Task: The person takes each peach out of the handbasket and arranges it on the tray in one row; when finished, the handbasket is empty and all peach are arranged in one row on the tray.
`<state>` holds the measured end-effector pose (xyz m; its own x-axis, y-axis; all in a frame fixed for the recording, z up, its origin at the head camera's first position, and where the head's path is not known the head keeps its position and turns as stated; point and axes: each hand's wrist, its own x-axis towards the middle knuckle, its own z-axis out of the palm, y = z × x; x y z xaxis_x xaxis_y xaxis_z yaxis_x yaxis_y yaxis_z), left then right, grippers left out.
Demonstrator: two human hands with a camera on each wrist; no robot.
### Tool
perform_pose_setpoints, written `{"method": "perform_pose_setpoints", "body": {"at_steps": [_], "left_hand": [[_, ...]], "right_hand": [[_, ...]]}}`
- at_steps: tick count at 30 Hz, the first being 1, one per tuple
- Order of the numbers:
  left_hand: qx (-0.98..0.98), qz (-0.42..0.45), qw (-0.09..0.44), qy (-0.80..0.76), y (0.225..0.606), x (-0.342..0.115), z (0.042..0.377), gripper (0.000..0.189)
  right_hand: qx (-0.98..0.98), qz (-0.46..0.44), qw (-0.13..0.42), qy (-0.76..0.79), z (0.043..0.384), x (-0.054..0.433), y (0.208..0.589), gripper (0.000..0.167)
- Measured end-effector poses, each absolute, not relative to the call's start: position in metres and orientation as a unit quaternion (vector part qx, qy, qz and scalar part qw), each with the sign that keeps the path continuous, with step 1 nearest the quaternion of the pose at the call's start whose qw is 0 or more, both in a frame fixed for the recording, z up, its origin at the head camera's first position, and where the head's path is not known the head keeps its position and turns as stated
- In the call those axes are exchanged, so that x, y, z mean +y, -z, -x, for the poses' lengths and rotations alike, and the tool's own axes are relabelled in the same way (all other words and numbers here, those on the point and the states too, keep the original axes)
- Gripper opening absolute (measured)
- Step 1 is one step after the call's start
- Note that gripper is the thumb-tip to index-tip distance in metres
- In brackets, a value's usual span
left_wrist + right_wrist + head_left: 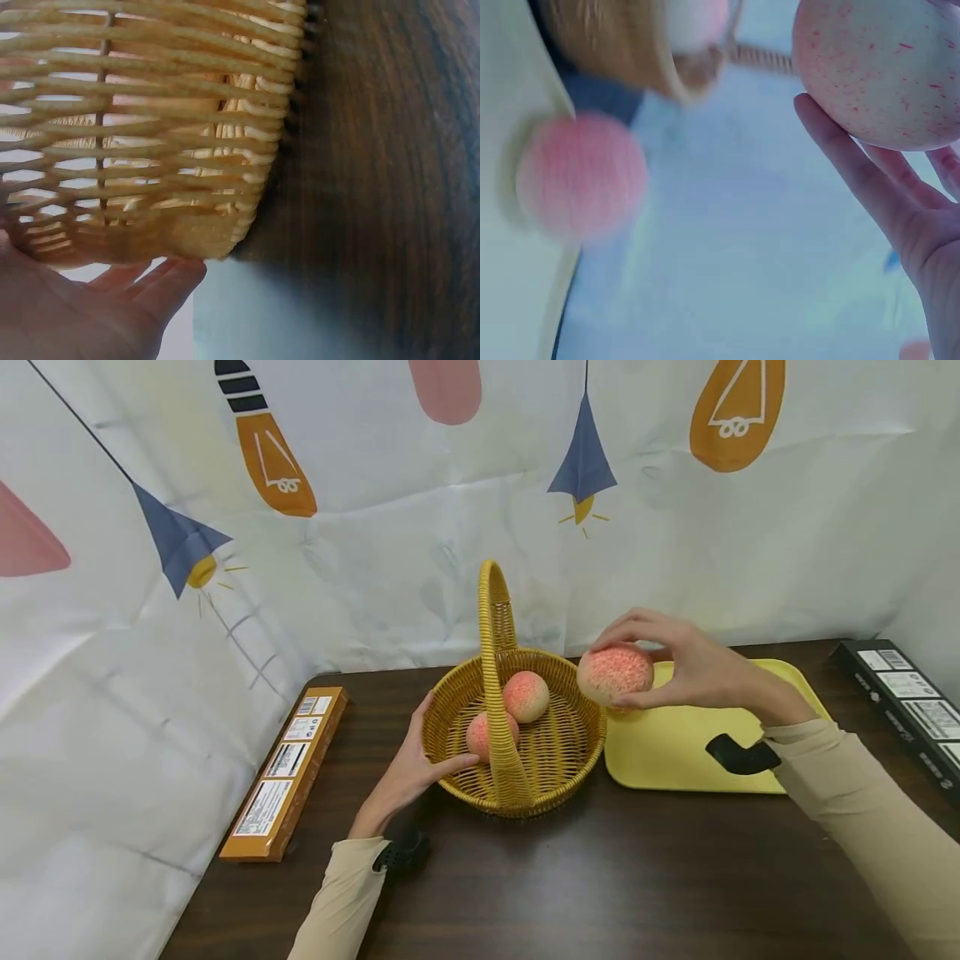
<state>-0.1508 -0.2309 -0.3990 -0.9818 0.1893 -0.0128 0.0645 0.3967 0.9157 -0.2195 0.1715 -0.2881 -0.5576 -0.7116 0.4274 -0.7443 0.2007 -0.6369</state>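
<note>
A yellow wicker basket point(566, 768) with a tall hoop handle stands mid-table. Inside lie two pink-and-cream peaches, one point(527, 697) behind the other point(480, 737), which the handle partly covers. My left hand point(412, 768) grips the basket's left rim, thumb over the edge and fingers outside; in the left wrist view, fingers point(169, 289) lie against the weave. Above the tray's left end, right of the basket, my right hand point(675, 664) holds another peach point(615, 672) between thumb and fingers. The right wrist view shows one more peach point(581, 178) on the tray, blurred.
A yellow tray point(690, 752) lies to the basket's right. An orange-brown box point(285, 777) sits at the table's left edge, a black box point(911, 710) at the right. Behind the dark wooden table point(600, 877) hangs a white cloth point(420, 560) printed with lamps.
</note>
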Motion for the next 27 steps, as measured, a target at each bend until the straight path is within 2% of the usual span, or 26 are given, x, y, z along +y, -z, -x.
{"method": "perform_pose_setpoints", "body": {"at_steps": [8,13,27], "left_hand": [[0.832,-0.118,0.072,-0.537,0.401,-0.249,0.149,0.114],[0.825,-0.143,0.070,-0.542,0.405,-0.251,0.152,0.112],[0.808,-0.171,0.063,-0.561,0.408,-0.247,0.157,0.111]], "right_hand": [[-0.789,-0.423,0.101,-0.434,0.227,0.217,0.272,0.069],[-0.816,-0.366,0.130,-0.428,0.231,0.232,0.277,0.067],[-0.873,-0.272,0.052,-0.400,0.248,0.266,0.335,0.059]]}}
